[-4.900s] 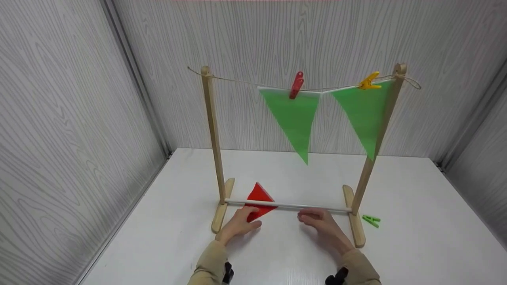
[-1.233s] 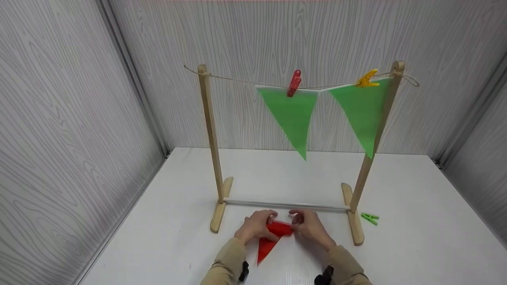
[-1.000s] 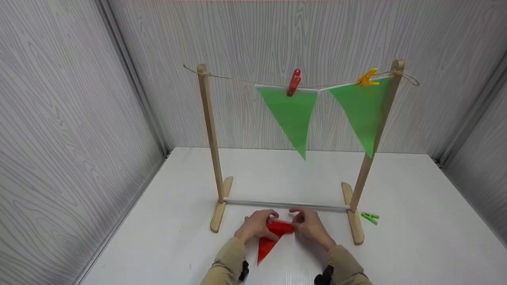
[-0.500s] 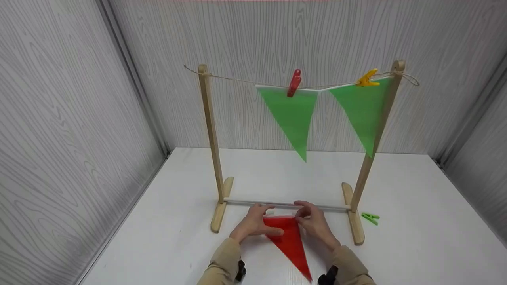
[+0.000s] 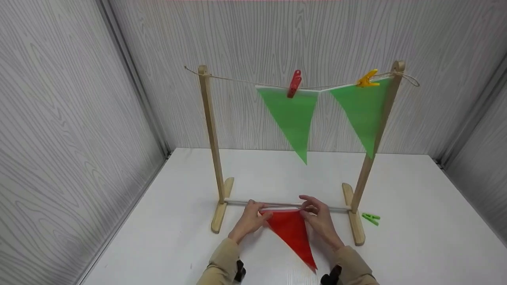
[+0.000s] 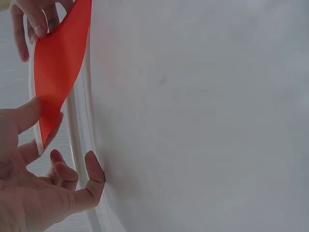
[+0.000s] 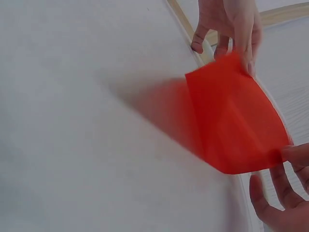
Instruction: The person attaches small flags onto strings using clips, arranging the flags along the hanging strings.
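A red triangular pennant (image 5: 291,231) is stretched between both hands in front of the stand, its point hanging toward the near side. My left hand (image 5: 250,219) pinches the left corner of its pale top edge between thumb and finger; the left wrist view shows this pinch on the pennant (image 6: 60,53) closely. The opposite top corner is pinched by my right hand (image 5: 320,219), also seen in the right wrist view, where the pennant (image 7: 236,116) casts a reddish shadow on the table. Both hands are close to the white crossbar (image 5: 283,204).
A wooden stand (image 5: 212,134) carries a string (image 5: 233,79) between its posts. Two green pennants hang there: one pennant (image 5: 291,118) by a red clothespin (image 5: 294,84), the other pennant (image 5: 360,114) by a yellow clothespin (image 5: 368,78). A green clothespin (image 5: 371,218) lies right of the stand.
The red pennant was lying under the crossbar, then was brought nearer and turned. Over the last second it has been spread out with its point toward me, and the hands have moved apart.
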The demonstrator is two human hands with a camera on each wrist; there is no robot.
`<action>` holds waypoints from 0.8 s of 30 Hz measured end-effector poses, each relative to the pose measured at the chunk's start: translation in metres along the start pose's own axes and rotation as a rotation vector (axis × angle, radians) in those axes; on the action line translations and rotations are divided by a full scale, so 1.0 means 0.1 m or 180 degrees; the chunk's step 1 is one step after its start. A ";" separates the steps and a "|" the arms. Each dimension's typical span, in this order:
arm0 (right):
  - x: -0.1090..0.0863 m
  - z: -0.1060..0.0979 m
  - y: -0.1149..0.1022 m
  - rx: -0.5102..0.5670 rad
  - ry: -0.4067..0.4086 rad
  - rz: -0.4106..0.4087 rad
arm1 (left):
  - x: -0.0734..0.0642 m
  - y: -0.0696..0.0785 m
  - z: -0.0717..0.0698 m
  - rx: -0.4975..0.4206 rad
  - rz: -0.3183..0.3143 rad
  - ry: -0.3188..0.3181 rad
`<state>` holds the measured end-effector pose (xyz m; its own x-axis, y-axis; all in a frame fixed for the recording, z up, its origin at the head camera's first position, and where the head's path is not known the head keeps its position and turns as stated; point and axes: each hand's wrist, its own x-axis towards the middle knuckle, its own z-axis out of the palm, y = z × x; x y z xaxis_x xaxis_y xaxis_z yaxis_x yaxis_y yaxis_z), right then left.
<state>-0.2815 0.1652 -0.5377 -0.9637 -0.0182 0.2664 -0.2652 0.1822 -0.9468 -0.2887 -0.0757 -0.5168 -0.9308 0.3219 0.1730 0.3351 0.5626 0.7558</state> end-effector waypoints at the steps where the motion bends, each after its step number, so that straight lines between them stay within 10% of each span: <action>1: 0.00 0.00 0.00 0.0014 0.0004 0.0004 | 0.00 -0.01 0.00 -0.0029 0.0047 0.0023; 24: 0.01 -0.01 -0.05 0.0378 -0.0022 0.0401 | 0.04 -0.02 -0.03 -0.0692 0.0077 -0.0043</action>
<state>-0.2813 0.1655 -0.5327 -0.9896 -0.0093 0.1435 -0.1438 0.0659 -0.9874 -0.2934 -0.0783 -0.5161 -0.9203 0.3444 0.1854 0.3166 0.3776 0.8702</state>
